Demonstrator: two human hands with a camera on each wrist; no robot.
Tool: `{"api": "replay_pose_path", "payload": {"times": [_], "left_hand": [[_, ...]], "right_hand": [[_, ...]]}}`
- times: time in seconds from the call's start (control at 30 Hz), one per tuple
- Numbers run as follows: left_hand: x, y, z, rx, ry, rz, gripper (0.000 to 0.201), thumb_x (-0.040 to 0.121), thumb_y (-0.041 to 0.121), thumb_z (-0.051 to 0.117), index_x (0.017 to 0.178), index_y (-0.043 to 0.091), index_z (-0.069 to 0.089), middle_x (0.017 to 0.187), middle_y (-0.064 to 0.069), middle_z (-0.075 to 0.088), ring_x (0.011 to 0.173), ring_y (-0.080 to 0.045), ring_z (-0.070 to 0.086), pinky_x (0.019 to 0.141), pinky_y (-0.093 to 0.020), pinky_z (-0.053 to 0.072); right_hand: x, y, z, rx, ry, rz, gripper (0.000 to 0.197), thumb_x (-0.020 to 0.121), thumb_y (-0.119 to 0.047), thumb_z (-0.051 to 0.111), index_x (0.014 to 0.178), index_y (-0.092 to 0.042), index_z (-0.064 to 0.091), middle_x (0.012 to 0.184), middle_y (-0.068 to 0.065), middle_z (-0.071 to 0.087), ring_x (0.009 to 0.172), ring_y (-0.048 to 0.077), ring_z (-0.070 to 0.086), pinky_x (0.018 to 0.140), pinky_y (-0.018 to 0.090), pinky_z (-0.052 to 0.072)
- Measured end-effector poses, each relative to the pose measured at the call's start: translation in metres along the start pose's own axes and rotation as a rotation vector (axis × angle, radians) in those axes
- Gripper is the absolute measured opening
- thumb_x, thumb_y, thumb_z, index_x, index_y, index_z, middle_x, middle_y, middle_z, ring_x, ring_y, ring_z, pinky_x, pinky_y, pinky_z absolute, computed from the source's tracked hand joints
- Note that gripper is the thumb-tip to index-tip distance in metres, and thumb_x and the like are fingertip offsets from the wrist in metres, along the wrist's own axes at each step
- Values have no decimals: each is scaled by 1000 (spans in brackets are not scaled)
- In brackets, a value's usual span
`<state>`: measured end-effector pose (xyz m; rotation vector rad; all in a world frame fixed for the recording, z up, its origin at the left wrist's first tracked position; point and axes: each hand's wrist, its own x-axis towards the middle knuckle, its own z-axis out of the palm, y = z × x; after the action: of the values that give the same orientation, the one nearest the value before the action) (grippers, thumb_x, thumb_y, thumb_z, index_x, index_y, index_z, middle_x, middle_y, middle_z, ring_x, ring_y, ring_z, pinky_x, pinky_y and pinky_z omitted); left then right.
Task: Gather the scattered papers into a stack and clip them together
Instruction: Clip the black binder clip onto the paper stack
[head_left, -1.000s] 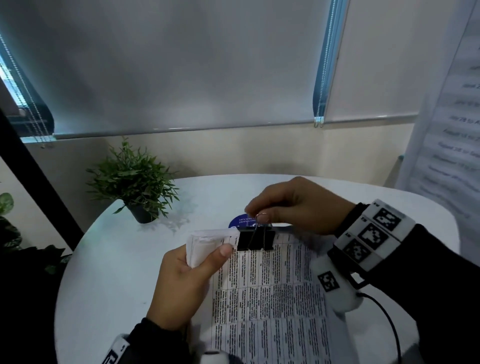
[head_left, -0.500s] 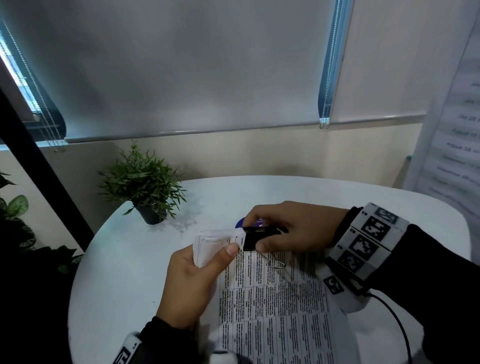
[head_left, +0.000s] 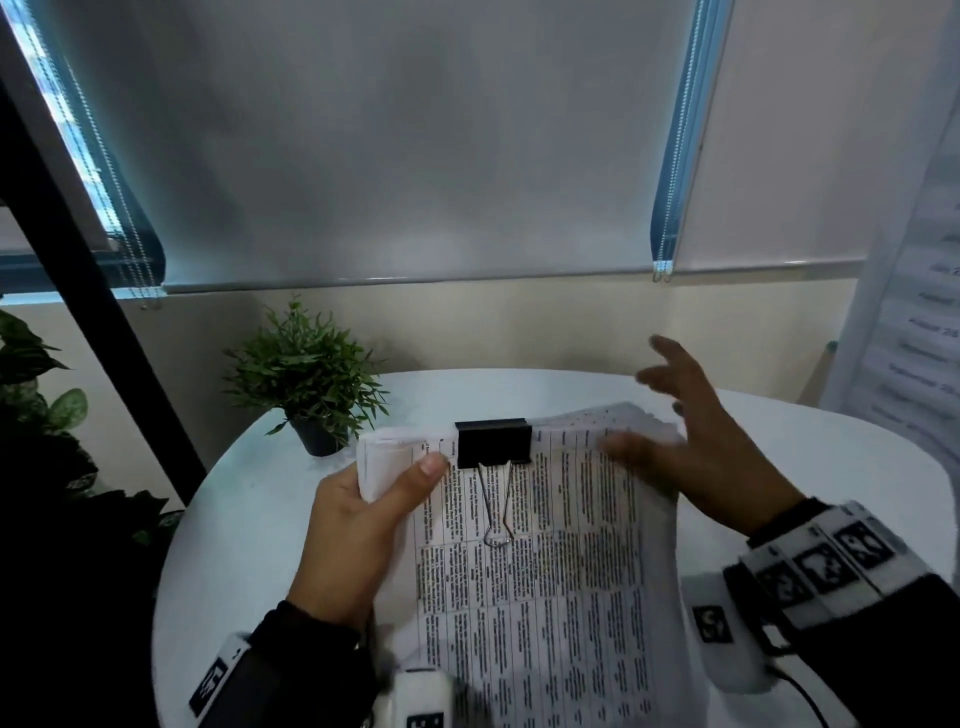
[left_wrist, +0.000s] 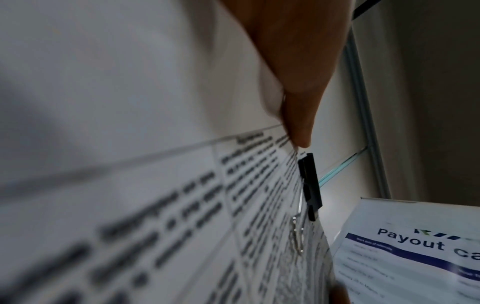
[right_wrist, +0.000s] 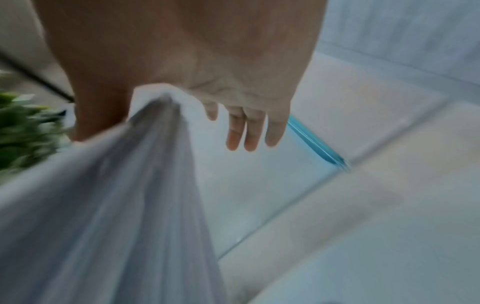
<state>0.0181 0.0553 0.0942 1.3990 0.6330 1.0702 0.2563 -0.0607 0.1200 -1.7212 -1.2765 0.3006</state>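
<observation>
Head view: left hand (head_left: 358, 525) grips clipped papers (head_left: 545, 597); right hand (head_left: 696, 441) grip wide

One stack of printed papers (head_left: 545, 597), fastened by a single black binder clip (head_left: 493, 442), is seen with two hands, left hand (head_left: 358, 525) and right hand (head_left: 696, 447), above one round white table (head_left: 249, 519); one small potted plant (head_left: 306, 374) stands at the rear, and one printed payout sheet (left_wrist: 415, 253) appears alongside
</observation>
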Motion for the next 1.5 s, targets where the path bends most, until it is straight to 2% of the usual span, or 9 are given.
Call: {"api": "replay_pose_path", "payload": {"times": [0.23, 0.5, 0.67, 0.8, 0.9, 1.1, 1.27, 1.37, 1.5], "left_hand": [[26, 32, -3, -154, -23, 55, 24, 69, 27, 76, 86, 11, 72, 84, -13, 74, 71, -25, 70, 60, -31, 57], [36, 11, -6, -139, -45, 60, 81, 56, 70, 72, 123, 29, 54, 114, 0, 70, 101, -19, 68, 80, -34, 56], [-9, -53, 4, 24, -199, -248, 86, 50, 61, 82, 123, 24, 55, 110, 8, 71, 102, -13, 68, 82, -29, 52], [-2, -88, 14, 221, -79, -246, 27, 84, 27, 69, 108, 15, 64, 86, -6, 74, 62, -19, 65, 49, -27, 48], [23, -108, 18, 386, -81, -300, 29, 87, 26, 64, 102, 2, 58, 62, -10, 58, 39, -18, 50, 38, -25, 40], [46, -130, 19, 954, -163, -469, 43, 88, 44, 59, 98, 6, 41, 112, -15, 59, 104, -29, 58, 71, -26, 40], [48, -122, 14, 925, -198, -470, 86, 85, 36, 65, 143, 15, 5, 135, -21, 43, 113, -34, 55, 94, -36, 44], [42, -107, 11, 1269, -342, -272, 73, 86, 36, 62, 143, 29, 17, 140, -11, 20, 122, -30, 45, 100, -36, 42], [32, -103, 4, 1463, -580, -183, 47, 90, 28, 53, 136, 26, 42, 140, -3, 28, 122, -24, 47, 101, -30, 40]], "right_hand": [[-43, 39, 33, 610, -310, 279, 104, 31, -50, 93, 120, -11, 56, 111, 7, 70, 102, 25, 67, 79, 33, 56], [-59, 38, 41, 646, 75, 153, 88, 39, -56, 87, 110, -10, 64, 104, 8, 73, 95, 25, 70, 77, 34, 58], [-48, 45, 30, 663, 151, 187, 53, 61, -34, 84, 106, -12, 66, 98, 4, 74, 88, 20, 71, 69, 27, 58], [-16, 78, 39, 340, 150, 323, 27, 80, -27, 72, 102, -12, 67, 94, 4, 74, 85, 19, 70, 79, 35, 57], [5, 104, 54, 39, 78, 431, 38, 81, -40, 70, 103, -11, 61, 98, 6, 68, 86, 20, 64, 77, 31, 51], [20, 108, 77, -303, -90, 518, 58, 84, -47, 65, 122, -8, 43, 94, 2, 54, 79, 17, 54, 60, 20, 41], [19, 97, 85, -545, -282, 485, 86, 91, -40, 56, 149, -25, -6, 134, 12, 38, 105, 25, 55, 86, 30, 47], [7, 94, 80, -854, -390, 269, 60, 95, -36, 47, 146, -25, 17, 153, 9, 6, 131, 29, 31, 105, 41, 38], [-7, 95, 73, -918, -637, 196, 53, 98, -41, 38, 144, -18, 28, 153, 1, 17, 139, 23, 20, 112, 40, 29]]}}
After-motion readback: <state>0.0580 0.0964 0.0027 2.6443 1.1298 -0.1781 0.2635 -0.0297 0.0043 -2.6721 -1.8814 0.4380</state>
